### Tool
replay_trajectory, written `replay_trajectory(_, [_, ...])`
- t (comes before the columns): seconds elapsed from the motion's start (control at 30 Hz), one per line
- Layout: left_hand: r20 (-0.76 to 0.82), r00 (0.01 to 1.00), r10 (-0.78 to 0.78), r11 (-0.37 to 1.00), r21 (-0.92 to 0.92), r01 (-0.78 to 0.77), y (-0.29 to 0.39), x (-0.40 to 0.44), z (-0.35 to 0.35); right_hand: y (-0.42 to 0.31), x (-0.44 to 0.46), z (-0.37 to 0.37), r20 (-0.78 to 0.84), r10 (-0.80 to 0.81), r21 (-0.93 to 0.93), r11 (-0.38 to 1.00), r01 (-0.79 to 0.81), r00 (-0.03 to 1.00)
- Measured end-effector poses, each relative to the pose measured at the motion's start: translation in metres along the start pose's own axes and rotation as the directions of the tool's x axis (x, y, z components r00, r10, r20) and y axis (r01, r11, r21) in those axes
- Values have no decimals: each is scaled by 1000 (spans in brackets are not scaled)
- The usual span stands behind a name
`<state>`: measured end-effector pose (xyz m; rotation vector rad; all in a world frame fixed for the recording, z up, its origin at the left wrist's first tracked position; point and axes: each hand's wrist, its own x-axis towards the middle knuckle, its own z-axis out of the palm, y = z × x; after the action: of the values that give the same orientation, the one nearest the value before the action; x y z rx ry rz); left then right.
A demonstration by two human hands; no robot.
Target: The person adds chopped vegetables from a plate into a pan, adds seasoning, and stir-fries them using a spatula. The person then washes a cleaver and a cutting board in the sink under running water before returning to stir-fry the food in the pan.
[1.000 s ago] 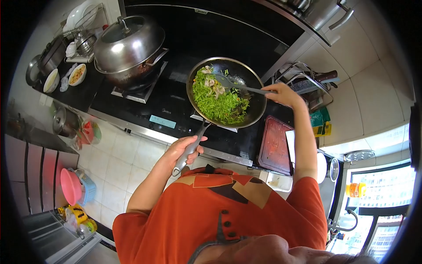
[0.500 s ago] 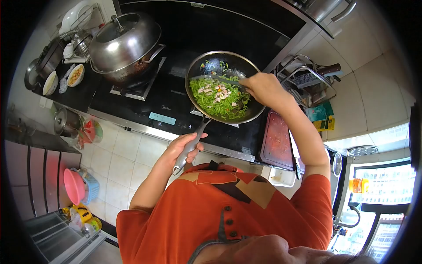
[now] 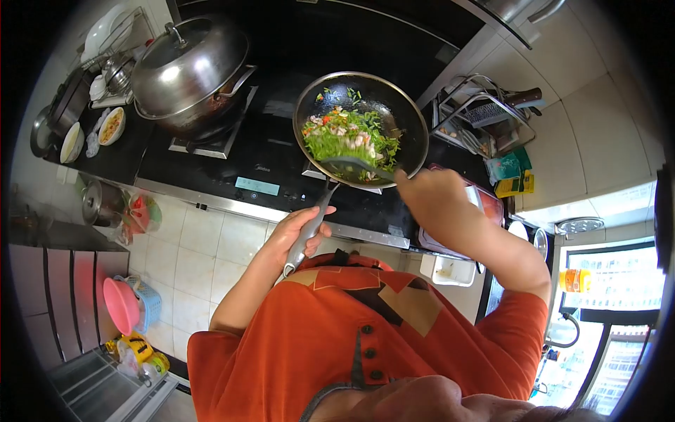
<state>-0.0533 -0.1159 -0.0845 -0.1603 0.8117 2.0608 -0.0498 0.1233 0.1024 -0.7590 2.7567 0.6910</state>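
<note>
A dark frying pan (image 3: pixel 411 141) stands over the right-hand burner of the black stove. In it lies a heap of chopped green vegetables (image 3: pixel 330 144) with pale meat pieces and bits of red and orange. My left hand (image 3: pixel 299 235) is wrapped round the pan's grey handle (image 3: pixel 309 228), below the pan. A dark spatula (image 3: pixel 348 163) is gripped in my right hand (image 3: pixel 430 193) at the pan's lower right rim. Its blade sits at the near side of the food, which is slightly blurred there.
A large lidded steel pot (image 3: pixel 190 67) sits on the left burner. Further left are two bowls, one with yellowish food (image 3: pixel 112 126). A knife and grater rack (image 3: pixel 485 116) stands at the right. Beside the stove lies a reddish board (image 3: pixel 432 239), partly behind my right arm.
My right hand has drawn the spatula from the far side of the food toward the near rim, moving down and right. The food has shifted and bunched up. My left hand keeps the handle.
</note>
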Motion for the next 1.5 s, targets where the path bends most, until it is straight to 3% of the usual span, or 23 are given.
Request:
replay_trajectory(0.07, [4, 1000, -2, 1000, 3, 2, 0, 2, -1, 0, 32, 26, -148, 93, 24, 996, -91, 985])
replay_trajectory(0.17, [-19, 1000, -13, 1000, 17, 13, 1, 0, 2, 34, 47, 36, -175, 214, -39, 974, -224, 961])
replay_trajectory(0.2, [-45, 999, -15, 999, 29, 16, 3, 1, 4, 48, 35, 35, -259, 209, -3, 976, -217, 943])
replay_trajectory(0.23, [-40, 999, -7, 1000, 22, 8, 4, 2, 4, 69, 27, 43, -267, 241, 53, 971, -235, 933])
replay_trajectory(0.3, [-40, 999, -12, 999, 47, 14, 4, 1, -1, 97, 9, 25, 7, 435, 58, 899, -435, 900])
replay_trajectory(0.33, [-42, 999, -10, 999, 44, 12, 5, 1, -2, 108, 0, 21, 4, 469, 170, 870, -462, 883])
replay_trajectory(0.43, [-22, 999, -31, 999, 31, 31, 3, 3, -5, 173, 20, 96, -97, 385, 224, 907, -357, 918])
replay_trajectory(0.47, [-24, 999, -26, 999, 32, 27, 3, 3, -5, 181, 36, 106, 210, 443, 529, 698, -482, 872])
replay_trajectory(0.5, [-25, 1000, -17, 999, 32, 18, 3, 3, -4, 184, 47, 120, 496, 359, 700, 374, -609, 791])
replay_trajectory(0.53, [-19, 1000, -11, 999, 38, 12, 4, 3, -3, 183, 57, 146, 497, 267, 835, 112, -539, 826])
replay_trajectory(0.6, [-16, 1000, -25, 1000, 10, 25, 5, 2, 0, 161, 81, 182, 428, 242, 902, -45, -430, 871])
replay_trajectory(0.63, [-11, 1000, -23, 1000, 8, 23, 4, 2, -1, 138, 83, 178, 320, 347, 930, 61, -361, 882])
replay_trajectory(0.67, [-14, 1000, -18, 1000, 9, 18, 5, 2, -1, 131, 85, 186, 249, 312, 959, 54, -279, 917])
replay_trajectory(0.73, [-11, 1000, -25, 1000, 7, 25, 4, 2, -2, 121, 71, 177, -183, 297, 861, 509, 7, 937])
replay_trajectory(0.77, [-19, 1000, -23, 1000, 0, 23, 3, 2, -2, 118, 59, 164, -181, 287, 861, 508, 11, 941])
replay_trajectory(0.93, [-38, 999, -20, 999, 43, 22, 3, 2, 1, 127, 29, 105, -222, 273, 608, 789, -85, 936])
replay_trajectory(0.97, [-42, 999, -21, 999, 44, 23, 3, 1, 1, 131, 39, 113, -337, 289, 574, 817, -48, 896])
replay_trajectory(1.07, [-52, 998, -21, 999, 41, 23, 3, 1, 2, 135, 80, 106, -303, 402, 428, 867, -254, 864])
replay_trajectory(1.13, [-51, 998, -28, 999, 24, 30, 3, 2, 2, 124, 105, 91, -302, 358, 354, 903, -245, 884])
replay_trajectory(1.2, [-54, 998, -33, 999, 25, 34, 3, 2, 3, 102, 118, 72, -351, 226, 351, 931, -96, 909])
replay_trajectory(1.27, [-55, 998, -32, 999, 25, 34, 2, 3, 4, 86, 111, 50, -279, 69, 181, 983, -18, 958])
replay_trajectory(1.37, [-32, 999, -3, 1000, 27, 4, 2, 3, 2, 78, 70, 28, -174, -54, 88, 994, 70, 983])
replay_trajectory(1.5, [-52, 999, -9, 1000, 25, 11, 4, 1, 3, 75, 4, -3, -178, 34, 17, 999, -32, 983])
